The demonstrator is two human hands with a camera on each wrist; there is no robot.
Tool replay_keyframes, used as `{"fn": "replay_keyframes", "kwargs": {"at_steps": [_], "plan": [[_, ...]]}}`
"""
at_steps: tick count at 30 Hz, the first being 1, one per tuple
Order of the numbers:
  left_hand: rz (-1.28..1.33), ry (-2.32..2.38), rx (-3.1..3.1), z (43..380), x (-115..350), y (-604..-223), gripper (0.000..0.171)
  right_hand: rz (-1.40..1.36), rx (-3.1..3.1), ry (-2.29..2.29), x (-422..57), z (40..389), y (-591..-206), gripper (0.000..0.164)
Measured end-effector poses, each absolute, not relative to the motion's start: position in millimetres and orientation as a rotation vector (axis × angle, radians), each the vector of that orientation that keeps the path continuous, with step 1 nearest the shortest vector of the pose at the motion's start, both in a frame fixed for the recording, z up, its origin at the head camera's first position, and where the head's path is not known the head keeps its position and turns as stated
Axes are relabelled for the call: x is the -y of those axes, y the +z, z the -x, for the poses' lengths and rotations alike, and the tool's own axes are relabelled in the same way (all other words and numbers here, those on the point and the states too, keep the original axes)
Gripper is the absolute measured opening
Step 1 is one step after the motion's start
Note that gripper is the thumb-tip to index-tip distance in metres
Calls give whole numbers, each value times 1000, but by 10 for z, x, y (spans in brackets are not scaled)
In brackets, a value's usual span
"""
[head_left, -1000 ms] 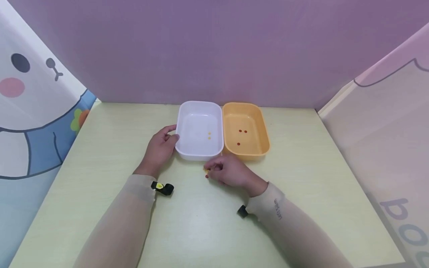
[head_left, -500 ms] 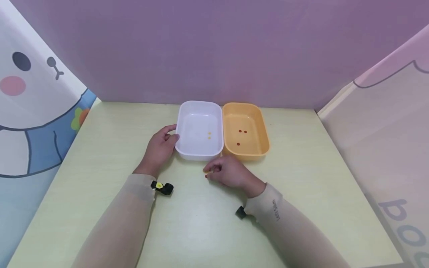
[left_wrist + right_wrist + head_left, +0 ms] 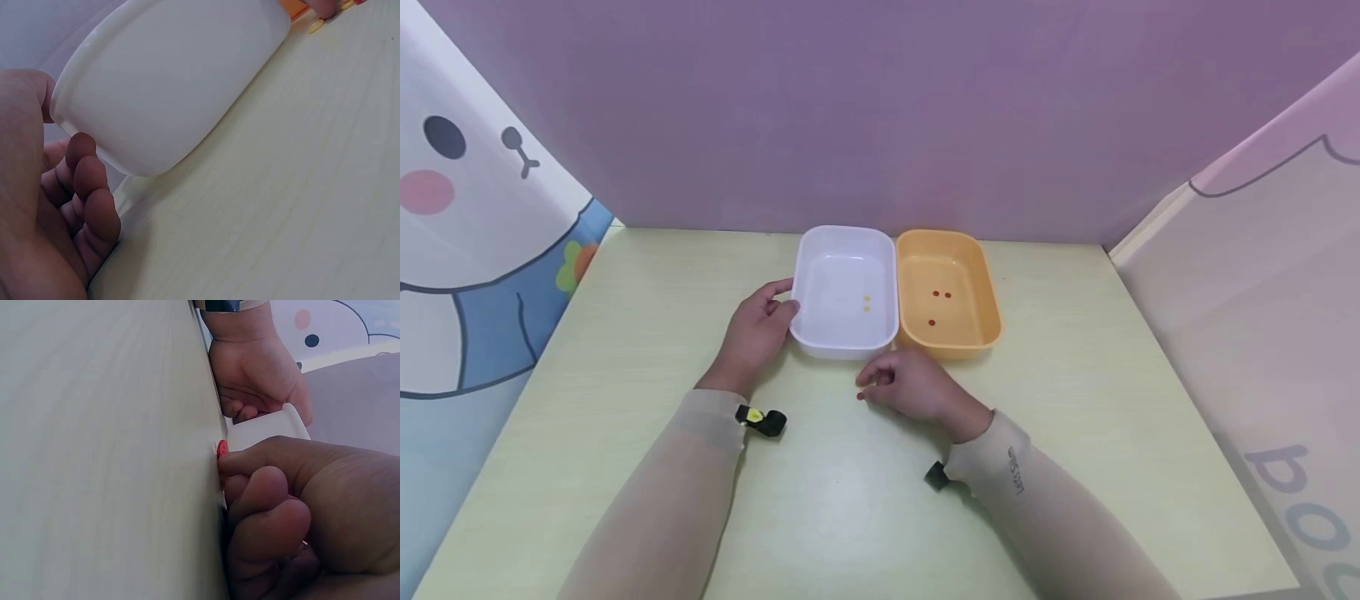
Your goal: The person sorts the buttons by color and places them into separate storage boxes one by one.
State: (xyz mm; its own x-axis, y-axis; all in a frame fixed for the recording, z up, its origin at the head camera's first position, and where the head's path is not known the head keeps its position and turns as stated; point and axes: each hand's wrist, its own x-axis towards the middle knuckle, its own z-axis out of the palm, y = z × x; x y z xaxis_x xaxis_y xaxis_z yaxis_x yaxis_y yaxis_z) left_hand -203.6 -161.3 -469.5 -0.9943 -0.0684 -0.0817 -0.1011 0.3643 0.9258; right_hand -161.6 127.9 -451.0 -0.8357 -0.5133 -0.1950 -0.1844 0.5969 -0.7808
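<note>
My left hand (image 3: 758, 332) holds the left side of a white plastic tray (image 3: 808, 340), thumb at its rim; the lower fingers (image 3: 92, 178) curl beside it. Two small yellow buttons (image 3: 867, 303) lie inside that tray. In front of the trays, my right hand (image 3: 912, 387) is low on the table, thumb and index finger pinching together at a yellow button (image 3: 317, 26). Another yellow piece (image 3: 347, 5) shows past the fingertip in the left wrist view. A red button (image 3: 222, 449) lies right by the thumb tip. The fingertips hide part of these pieces.
An orange tray (image 3: 994, 333) stands against the white one on the right, with three red buttons (image 3: 932, 322) in it. Both trays are near the purple back panel (image 3: 880, 117) on a pale wooden table (image 3: 842, 500). Printed panels flank the table.
My right thumb and index finger have closed in over the yellow button, which showed at the fingertips earlier and is now hidden in the head view. The left hand keeps its place.
</note>
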Motion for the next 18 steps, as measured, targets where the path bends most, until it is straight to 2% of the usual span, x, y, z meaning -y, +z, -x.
{"fn": "replay_keyframes", "kwargs": {"at_steps": [12,18], "plan": [[175,1727,-2573,2057,1594,-4696,52,519,-2436,-1126,-1289,1602,-4535,9],[171,1730,-2581,2070,1601,-4714,52,529,-2438,-1117,-1276,1601,-4527,15]]}}
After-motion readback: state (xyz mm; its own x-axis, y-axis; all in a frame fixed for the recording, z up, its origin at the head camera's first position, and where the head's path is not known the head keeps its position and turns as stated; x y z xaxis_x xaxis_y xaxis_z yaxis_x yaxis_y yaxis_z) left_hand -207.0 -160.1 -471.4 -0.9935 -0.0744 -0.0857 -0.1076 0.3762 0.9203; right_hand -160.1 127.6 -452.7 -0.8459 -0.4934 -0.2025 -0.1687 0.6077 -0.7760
